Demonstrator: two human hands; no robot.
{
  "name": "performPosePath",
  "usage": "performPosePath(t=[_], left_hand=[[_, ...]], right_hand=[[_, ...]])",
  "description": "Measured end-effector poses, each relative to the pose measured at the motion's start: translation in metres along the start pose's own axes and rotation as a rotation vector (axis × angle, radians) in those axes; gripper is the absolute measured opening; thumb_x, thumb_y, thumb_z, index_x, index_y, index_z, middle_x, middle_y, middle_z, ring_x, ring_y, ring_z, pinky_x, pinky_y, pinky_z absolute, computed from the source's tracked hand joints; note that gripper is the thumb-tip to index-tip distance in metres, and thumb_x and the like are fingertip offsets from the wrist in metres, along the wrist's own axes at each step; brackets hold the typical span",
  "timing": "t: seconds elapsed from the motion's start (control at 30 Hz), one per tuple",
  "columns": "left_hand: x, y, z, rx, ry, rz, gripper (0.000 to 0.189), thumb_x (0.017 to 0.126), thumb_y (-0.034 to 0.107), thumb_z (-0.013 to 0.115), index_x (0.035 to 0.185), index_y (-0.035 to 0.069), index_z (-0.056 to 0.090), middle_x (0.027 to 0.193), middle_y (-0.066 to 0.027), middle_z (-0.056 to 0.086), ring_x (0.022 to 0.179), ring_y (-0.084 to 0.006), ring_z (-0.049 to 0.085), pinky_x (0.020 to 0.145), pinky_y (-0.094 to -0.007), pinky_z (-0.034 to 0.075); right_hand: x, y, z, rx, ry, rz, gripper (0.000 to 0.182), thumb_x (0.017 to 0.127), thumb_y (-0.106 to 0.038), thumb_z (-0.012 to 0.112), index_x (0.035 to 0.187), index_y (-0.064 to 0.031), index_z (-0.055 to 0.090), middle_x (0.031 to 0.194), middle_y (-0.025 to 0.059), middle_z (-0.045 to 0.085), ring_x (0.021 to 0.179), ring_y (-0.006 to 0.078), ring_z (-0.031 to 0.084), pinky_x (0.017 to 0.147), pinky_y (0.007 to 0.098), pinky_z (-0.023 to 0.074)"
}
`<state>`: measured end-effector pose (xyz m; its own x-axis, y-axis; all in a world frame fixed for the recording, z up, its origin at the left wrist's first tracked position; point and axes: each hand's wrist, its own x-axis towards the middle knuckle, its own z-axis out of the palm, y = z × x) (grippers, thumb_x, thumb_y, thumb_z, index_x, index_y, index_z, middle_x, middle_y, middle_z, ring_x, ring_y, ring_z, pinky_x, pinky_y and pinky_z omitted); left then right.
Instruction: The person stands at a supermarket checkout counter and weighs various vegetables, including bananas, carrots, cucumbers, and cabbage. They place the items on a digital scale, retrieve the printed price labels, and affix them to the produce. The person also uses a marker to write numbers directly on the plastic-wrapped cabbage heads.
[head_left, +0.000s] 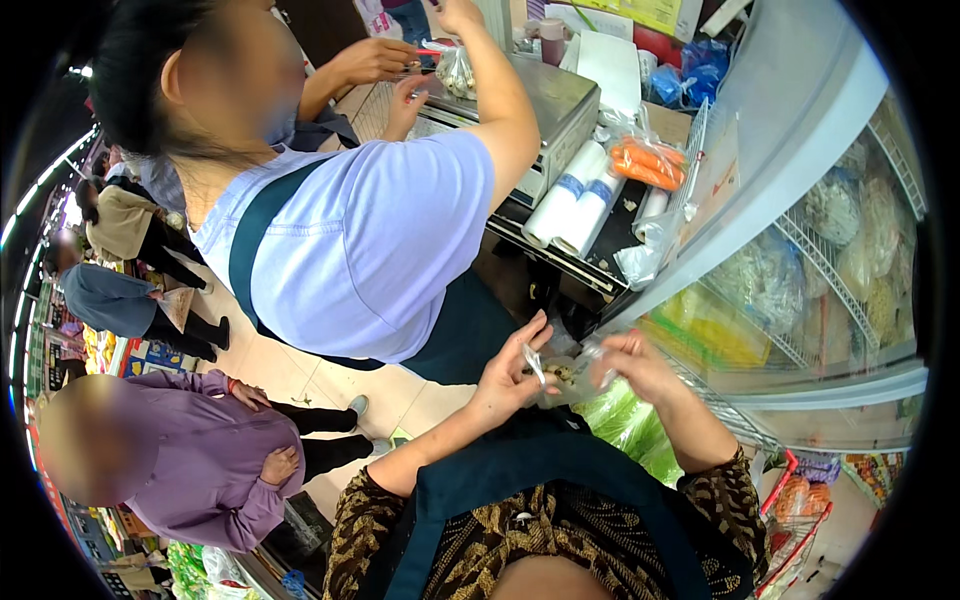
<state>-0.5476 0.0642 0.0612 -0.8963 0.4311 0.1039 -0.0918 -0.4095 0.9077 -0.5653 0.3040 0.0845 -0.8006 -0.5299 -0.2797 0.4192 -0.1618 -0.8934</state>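
Observation:
My left hand (510, 375) is raised at the lower middle, its fingers gripping one side of the opening of a clear plastic bag (574, 388). Small pale pieces with dark spots show inside the bag; what they are I cannot tell. On the other side, my right hand (637, 367) pinches the bag's plastic, partly blurred. Below the right hand lie leafy green vegetables (626, 424) in clear wrap.
Close ahead stands a co-worker (360, 247) in a light blue shirt and dark apron. Beyond are a metal scale (555, 90), plastic bag rolls (574, 195) and bagged carrots (649, 161). A glass-doored refrigerator (810, 262) curves along the right. A person in purple (217, 457) stands left.

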Motion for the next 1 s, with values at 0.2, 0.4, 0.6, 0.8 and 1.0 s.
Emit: performPosePath(t=[0.2, 0.4, 0.6, 0.8, 1.0], left_hand=[[0.000, 0.003, -0.001, 0.592, -0.010, 0.019, 0.078, 0.079, -0.013, 0.055, 0.147, 0.010, 0.026, 0.152, -0.0164, 0.025, 0.136, -0.0248, 0.034, 0.090, -0.0306, 0.050], [0.006, 0.003, -0.014, 0.230, 0.107, -0.166, 0.049, 0.087, -0.004, 0.056, 0.134, 0.007, 0.045, 0.094, -0.0072, 0.066, 0.084, -0.0094, 0.059, 0.077, -0.0214, 0.045], [-0.019, 0.008, -0.038, -0.151, 0.106, -0.071, 0.009, 0.091, 0.005, 0.056, 0.099, 0.005, 0.054, 0.083, -0.0023, 0.060, 0.081, -0.0104, 0.056, 0.078, -0.0256, 0.043], [0.020, 0.022, -0.026, 0.287, -0.028, -0.053, 0.023, 0.093, 0.009, 0.057, 0.114, 0.003, 0.050, 0.102, -0.0033, 0.054, 0.093, -0.0109, 0.051, 0.086, -0.0262, 0.041], [0.032, 0.042, -0.026, 0.454, 0.118, 0.160, 0.028, 0.092, -0.002, 0.050, 0.120, 0.001, 0.053, 0.098, -0.0026, 0.049, 0.100, -0.0122, 0.050, 0.090, -0.0265, 0.039]], right_hand=[[0.020, 0.011, 0.037, 0.069, -0.104, 0.114, 0.031, 0.092, -0.009, 0.056, 0.122, 0.0007, 0.056, 0.104, 0.0092, 0.066, 0.078, 0.0180, 0.067, 0.064, 0.0249, 0.0509], [0.041, -0.003, 0.051, -0.099, -0.164, -0.044, 0.018, 0.083, -0.012, 0.071, 0.078, -0.0059, 0.056, 0.070, -0.0029, 0.057, 0.060, 0.0031, 0.051, 0.049, 0.0209, 0.0385], [0.067, -0.022, -0.062, 0.300, 0.102, 0.137, 0.032, 0.075, -0.002, 0.070, 0.059, -0.0125, 0.044, 0.054, -0.0055, 0.043, 0.046, 0.0034, 0.035, 0.042, 0.0221, 0.0286], [0.070, -0.027, 0.014, -0.462, -0.065, -0.270, 0.032, 0.079, -0.004, 0.065, 0.110, -0.0028, 0.057, 0.064, 0.0025, 0.058, 0.058, 0.0117, 0.054, 0.055, 0.0251, 0.0426], [0.101, -0.063, 0.016, -0.689, -0.144, -0.223, 0.013, 0.088, -0.007, 0.055, 0.077, 0.0001, 0.060, 0.063, 0.0036, 0.055, 0.060, 0.0093, 0.048, 0.057, 0.0273, 0.0421]])
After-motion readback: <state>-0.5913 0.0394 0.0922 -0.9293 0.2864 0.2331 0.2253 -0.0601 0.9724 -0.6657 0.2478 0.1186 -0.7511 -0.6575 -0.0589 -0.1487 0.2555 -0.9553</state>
